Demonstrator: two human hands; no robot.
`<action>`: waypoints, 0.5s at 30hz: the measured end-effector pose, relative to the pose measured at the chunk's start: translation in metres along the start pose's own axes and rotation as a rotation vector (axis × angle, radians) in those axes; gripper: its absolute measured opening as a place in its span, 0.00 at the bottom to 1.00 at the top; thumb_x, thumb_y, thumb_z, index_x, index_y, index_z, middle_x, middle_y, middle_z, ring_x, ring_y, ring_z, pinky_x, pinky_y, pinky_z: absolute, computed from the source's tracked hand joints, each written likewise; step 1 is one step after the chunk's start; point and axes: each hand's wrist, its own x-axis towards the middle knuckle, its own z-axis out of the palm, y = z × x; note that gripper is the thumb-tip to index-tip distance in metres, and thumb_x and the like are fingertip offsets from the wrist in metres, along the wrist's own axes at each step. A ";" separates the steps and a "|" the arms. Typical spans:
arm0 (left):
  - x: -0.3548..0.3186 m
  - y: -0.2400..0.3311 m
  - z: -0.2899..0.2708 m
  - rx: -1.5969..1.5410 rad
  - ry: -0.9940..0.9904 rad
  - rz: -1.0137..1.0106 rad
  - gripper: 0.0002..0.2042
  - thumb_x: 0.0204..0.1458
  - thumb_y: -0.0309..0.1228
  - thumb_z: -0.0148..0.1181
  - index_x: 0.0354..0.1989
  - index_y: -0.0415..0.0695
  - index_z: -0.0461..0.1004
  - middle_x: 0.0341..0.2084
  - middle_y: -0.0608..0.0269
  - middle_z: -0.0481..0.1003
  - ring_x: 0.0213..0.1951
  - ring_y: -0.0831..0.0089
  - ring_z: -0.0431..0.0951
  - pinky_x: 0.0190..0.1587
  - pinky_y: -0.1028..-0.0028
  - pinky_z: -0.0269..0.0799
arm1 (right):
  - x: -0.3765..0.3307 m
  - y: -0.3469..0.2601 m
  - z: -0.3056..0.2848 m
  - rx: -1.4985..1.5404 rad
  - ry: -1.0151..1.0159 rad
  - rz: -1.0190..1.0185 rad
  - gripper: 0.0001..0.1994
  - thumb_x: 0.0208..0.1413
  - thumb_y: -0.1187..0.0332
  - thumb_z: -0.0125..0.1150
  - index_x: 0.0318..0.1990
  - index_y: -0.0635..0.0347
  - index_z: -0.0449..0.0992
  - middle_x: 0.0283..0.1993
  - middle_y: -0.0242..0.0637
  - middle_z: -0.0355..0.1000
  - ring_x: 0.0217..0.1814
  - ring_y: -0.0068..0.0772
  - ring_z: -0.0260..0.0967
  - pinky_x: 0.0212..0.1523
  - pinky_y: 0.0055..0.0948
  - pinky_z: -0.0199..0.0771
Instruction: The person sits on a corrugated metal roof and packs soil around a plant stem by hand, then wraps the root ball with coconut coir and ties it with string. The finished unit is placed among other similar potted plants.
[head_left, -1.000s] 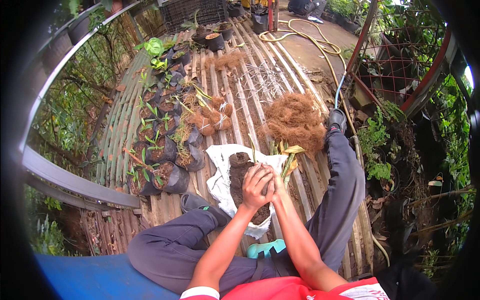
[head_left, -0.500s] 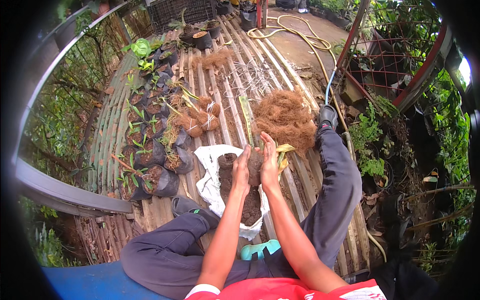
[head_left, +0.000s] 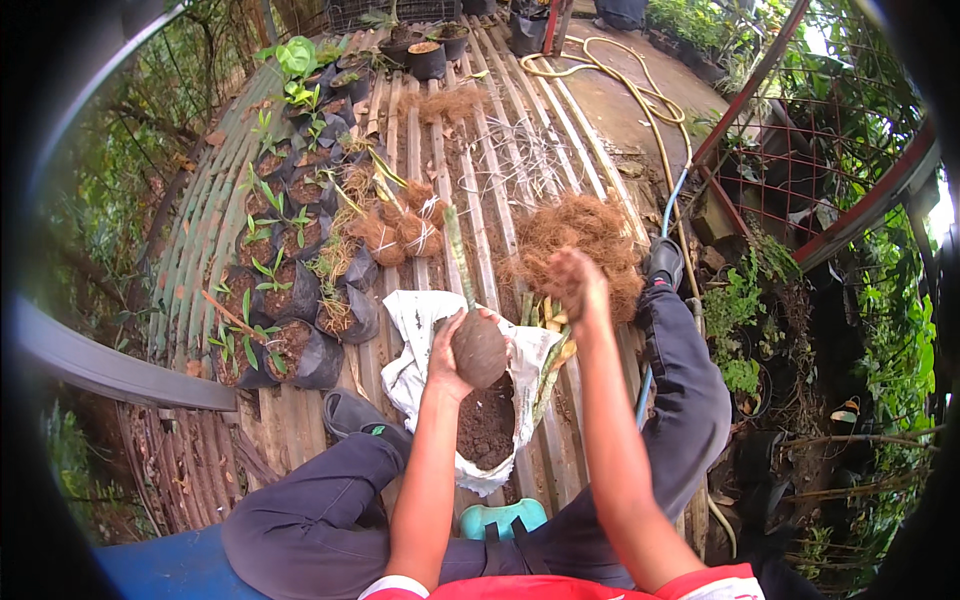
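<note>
In my left hand (head_left: 447, 352) rests a rounded ball of dark soil (head_left: 480, 352), with the fingers cupped around its left side. A long green mottled leaf (head_left: 458, 255) stands up from the ball. Below them lies a white sack (head_left: 402, 318), its mouth open on loose dark soil (head_left: 486, 425). My right hand (head_left: 578, 285) is apart from the ball, at the near edge of a heap of brown coconut fibre (head_left: 590, 230). Soil darkens its fingers, which are blurred; whether they grip any fibre is unclear.
Fibre-wrapped balls tied with white string (head_left: 405, 232) lie left of the sack. Potted seedlings in black bags (head_left: 290, 350) line the left. White strings (head_left: 510, 160) lie farther off, and a yellow hose (head_left: 650, 95) coils at the back right. Cut leaves (head_left: 550, 375) lie beside the sack.
My hands have come apart from around the soil ball. The left one keeps the ball, now tilted into view; the right has moved right to the fibre heap.
</note>
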 end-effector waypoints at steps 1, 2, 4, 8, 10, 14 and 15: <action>-0.003 0.004 -0.009 -0.026 -0.028 -0.006 0.18 0.59 0.47 0.49 0.43 0.45 0.72 0.40 0.57 0.75 0.39 0.52 0.77 0.40 0.52 0.74 | 0.031 0.000 -0.018 -0.017 0.143 0.013 0.15 0.61 0.56 0.51 0.49 0.54 0.72 0.47 0.39 0.74 0.51 0.37 0.70 0.52 0.47 0.71; -0.005 0.007 -0.016 -0.087 -0.075 0.005 0.21 0.59 0.51 0.45 0.43 0.45 0.70 0.39 0.57 0.73 0.39 0.50 0.75 0.41 0.52 0.74 | 0.063 -0.001 -0.038 0.056 0.236 0.001 0.16 0.61 0.55 0.53 0.50 0.52 0.72 0.48 0.36 0.74 0.50 0.35 0.70 0.50 0.46 0.71; -0.009 0.010 -0.025 -0.177 -0.208 0.041 0.22 0.60 0.52 0.43 0.43 0.45 0.70 0.39 0.57 0.73 0.40 0.50 0.75 0.40 0.53 0.73 | 0.131 0.000 -0.074 -0.132 0.347 -0.063 0.20 0.57 0.53 0.60 0.51 0.54 0.71 0.46 0.32 0.73 0.49 0.29 0.68 0.45 0.39 0.70; -0.011 0.022 -0.031 -0.267 -0.198 0.047 0.27 0.60 0.57 0.39 0.42 0.43 0.71 0.39 0.55 0.73 0.38 0.49 0.76 0.40 0.50 0.75 | 0.223 0.006 -0.122 -1.016 0.299 -0.181 0.28 0.47 0.60 0.70 0.56 0.56 0.69 0.48 0.45 0.74 0.47 0.39 0.72 0.50 0.36 0.71; -0.014 0.027 -0.033 -0.267 -0.122 0.053 0.29 0.60 0.59 0.38 0.42 0.42 0.71 0.38 0.53 0.73 0.38 0.48 0.77 0.39 0.49 0.75 | 0.250 -0.002 -0.130 -1.283 0.260 -0.117 0.33 0.41 0.62 0.70 0.59 0.53 0.67 0.52 0.53 0.71 0.55 0.53 0.69 0.58 0.41 0.68; -0.014 0.032 -0.041 -0.258 -0.088 0.089 0.30 0.60 0.60 0.38 0.42 0.42 0.71 0.38 0.53 0.74 0.38 0.47 0.76 0.39 0.48 0.74 | 0.274 -0.005 -0.132 -1.763 0.016 -0.209 0.43 0.34 0.67 0.73 0.64 0.47 0.61 0.61 0.55 0.62 0.60 0.58 0.64 0.60 0.41 0.66; -0.012 0.033 -0.043 -0.274 -0.050 0.088 0.30 0.60 0.60 0.38 0.42 0.42 0.71 0.38 0.54 0.74 0.38 0.47 0.76 0.39 0.48 0.74 | 0.277 0.001 -0.131 -1.851 -0.023 -0.227 0.44 0.34 0.67 0.73 0.65 0.47 0.60 0.62 0.55 0.62 0.60 0.59 0.64 0.61 0.41 0.66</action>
